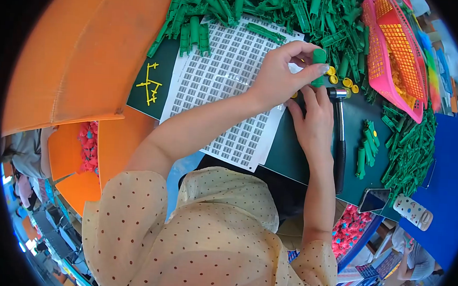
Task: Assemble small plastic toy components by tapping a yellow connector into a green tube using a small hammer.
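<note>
My left hand [288,71] pinches a short green plastic tube [319,56] upright between thumb and fingers over the table. Just below, my right hand [314,118] has its fingertips curled at the tube's lower end; the exact contact is partly hidden. A hammer [341,132] with a metal head and black grip lies right beside my right hand. Small round yellow caps [348,83] are scattered past the hammer head. Under my left forearm lies a white sheet of printed labels [216,86], with a green half-shell piece [266,33] on its far part.
Green plastic parts [296,13] are heaped at the back, and more [412,151] at right. A pink basket [378,62] holds yellow pieces. Yellow sprue [149,83] lies left, near an orange bin [85,50]. A phone [373,200] and white patterned case [412,212] sit at the right edge.
</note>
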Motion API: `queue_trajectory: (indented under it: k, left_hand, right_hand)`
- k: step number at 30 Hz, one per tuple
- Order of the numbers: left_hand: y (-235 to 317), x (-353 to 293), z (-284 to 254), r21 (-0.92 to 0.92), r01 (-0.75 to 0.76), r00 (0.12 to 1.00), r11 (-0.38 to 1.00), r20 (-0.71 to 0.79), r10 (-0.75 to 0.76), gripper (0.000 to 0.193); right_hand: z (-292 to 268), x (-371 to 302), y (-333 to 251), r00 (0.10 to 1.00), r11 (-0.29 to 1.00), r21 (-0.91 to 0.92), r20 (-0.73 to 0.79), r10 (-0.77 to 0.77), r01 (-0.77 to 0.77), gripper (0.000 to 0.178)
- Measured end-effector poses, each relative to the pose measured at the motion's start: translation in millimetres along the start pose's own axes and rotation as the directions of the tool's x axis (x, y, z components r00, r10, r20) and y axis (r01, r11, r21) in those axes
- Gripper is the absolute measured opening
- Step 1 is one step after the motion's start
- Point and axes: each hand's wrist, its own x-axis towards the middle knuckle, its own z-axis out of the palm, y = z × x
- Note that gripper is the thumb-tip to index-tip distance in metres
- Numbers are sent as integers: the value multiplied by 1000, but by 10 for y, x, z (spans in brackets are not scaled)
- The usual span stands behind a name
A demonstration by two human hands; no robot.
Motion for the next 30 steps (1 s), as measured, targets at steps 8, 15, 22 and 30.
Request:
queue_trajectory:
  k: [8,15,22,30]
  left_hand:
    - [41,-74,21,73,-37,998,997,58,32,25]
    - [5,-189,71,228,-171,956,959,272,106,26]
    - [-25,-218,91,332,-257,903,907,417,104,27]
    - [-47,-242,96,347,-240,900,907,430,73,27]
  right_hand:
    - [-249,-130,160,996,994,99,79,48,-56,25]
    - [-692,-99,164,975,972,189,-141,170,-142,28]
    - [-747,-123,165,993,936,337,-26,113,-98,32]
    - [-717,-144,217,995,885,456,25,98,-98,25]
